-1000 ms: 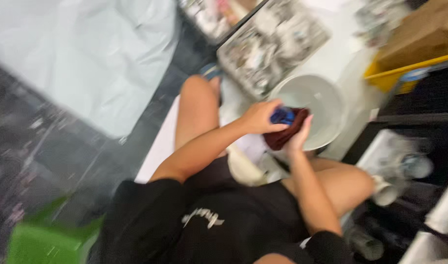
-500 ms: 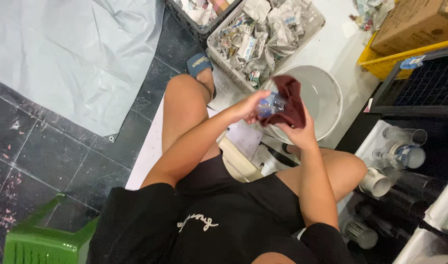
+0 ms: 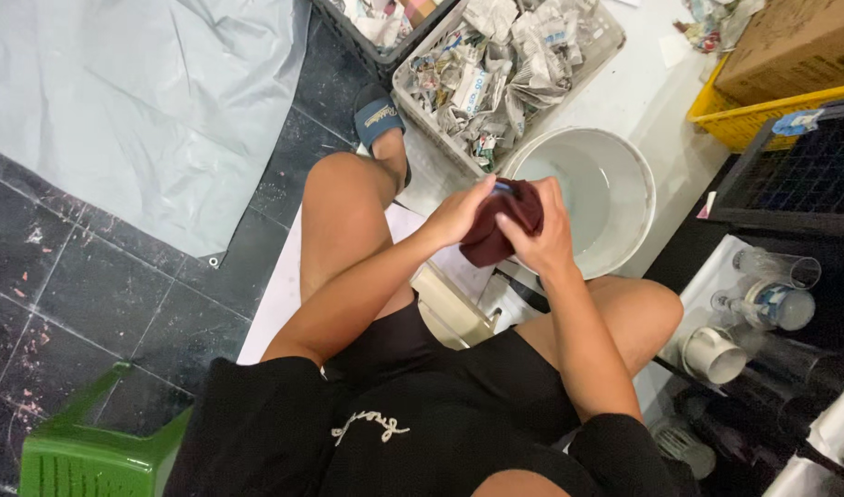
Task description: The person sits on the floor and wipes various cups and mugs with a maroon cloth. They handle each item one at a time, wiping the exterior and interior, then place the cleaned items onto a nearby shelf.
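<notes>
My left hand [image 3: 460, 213] and my right hand [image 3: 541, 237] are both closed around a dark red cloth [image 3: 498, 230], held above my knees at the near rim of a white basin [image 3: 635, 198] with water in it. The cloth wraps a small object; only a sliver of blue shows at its top, between my fingers. I am seated, legs apart, in black shorts and shirt.
A grey basket [image 3: 422, 101] full of crumpled newspaper stands beyond the basin. A yellow crate [image 3: 744, 124] with a cardboard box and a black crate [image 3: 790, 175] are at right. Glasses and a white mug [image 3: 712, 354] sit lower right. A grey tarp [image 3: 118, 101] lies left, a green stool [image 3: 81, 456] bottom left.
The cloth has closed over the blue object, which showed more plainly before. Both hands stay together on it. The view has steadied and moved closer.
</notes>
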